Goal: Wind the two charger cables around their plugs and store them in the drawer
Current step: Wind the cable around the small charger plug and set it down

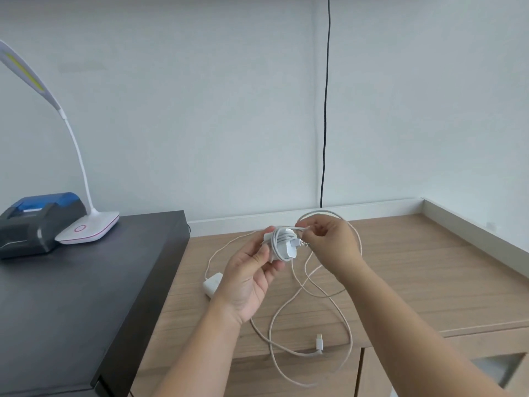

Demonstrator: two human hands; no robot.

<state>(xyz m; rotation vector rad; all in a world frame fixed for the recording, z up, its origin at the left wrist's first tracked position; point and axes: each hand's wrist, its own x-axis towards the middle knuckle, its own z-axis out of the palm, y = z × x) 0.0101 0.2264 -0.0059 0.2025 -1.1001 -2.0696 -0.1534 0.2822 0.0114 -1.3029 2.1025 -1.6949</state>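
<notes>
1. My left hand (252,270) grips the white charger plug (279,243), held up over the middle of the wooden desk (429,267).
2. My right hand (326,242) pinches its pale braided cable (357,242), a few turns on.
3. Risk: loose loops below could snag the second charger (212,283) lying near the desk's left edge, or slack turns could slip off the prongs.
4. The connector end (319,342) lies near the front edge.

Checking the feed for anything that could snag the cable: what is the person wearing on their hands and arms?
Nothing shows on either one. The left hand and right hand are bare: no gloves, rings, watch or bands. Both forearms are uncovered to the frame edge, with no sleeve in view.
</notes>
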